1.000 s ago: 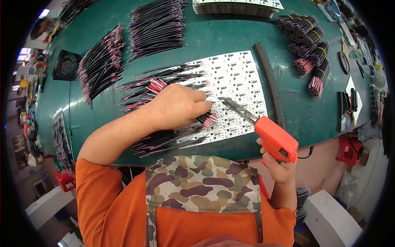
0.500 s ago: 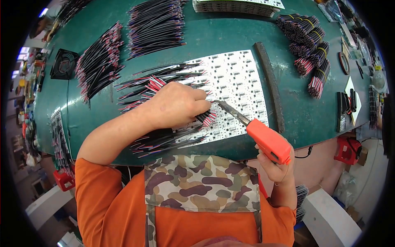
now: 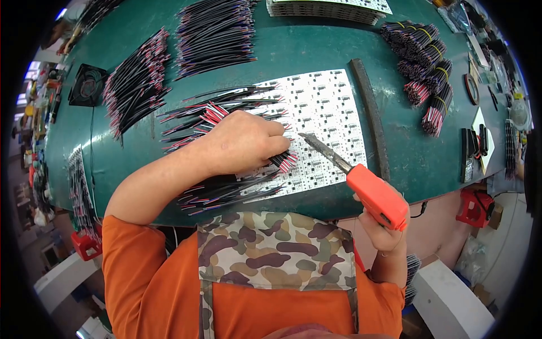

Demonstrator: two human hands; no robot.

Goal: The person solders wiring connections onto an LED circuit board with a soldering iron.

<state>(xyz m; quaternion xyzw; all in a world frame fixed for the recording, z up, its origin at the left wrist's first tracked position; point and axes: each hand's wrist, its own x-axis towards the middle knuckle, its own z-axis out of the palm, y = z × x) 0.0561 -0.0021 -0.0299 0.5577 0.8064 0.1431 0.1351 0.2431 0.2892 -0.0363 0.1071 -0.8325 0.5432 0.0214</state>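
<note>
My left hand (image 3: 245,141) is closed round a bundle of black wires (image 3: 280,162) with red and white stripped ends, over the left part of a white circuit board panel (image 3: 330,121). More black wires (image 3: 231,195) lie across the panel's left side, their tips on the board. In my right hand (image 3: 379,229) is a red soldering iron (image 3: 377,195), its dark tip pointing up and left above the board, a little apart from my left fingers. My left hand hides the wire ends beneath it.
Behind the panel lie piles of wires (image 3: 214,39) and a stack of boards (image 3: 327,10). A dark bar (image 3: 371,118) stands along the panel's right edge. Tied wire bundles (image 3: 420,53) sit at the far right, a small black fan (image 3: 87,85) at the left.
The soldering iron in my right hand has moved slightly right, its tip drawing away from my left fingers. My left hand has stayed in place on the wires.
</note>
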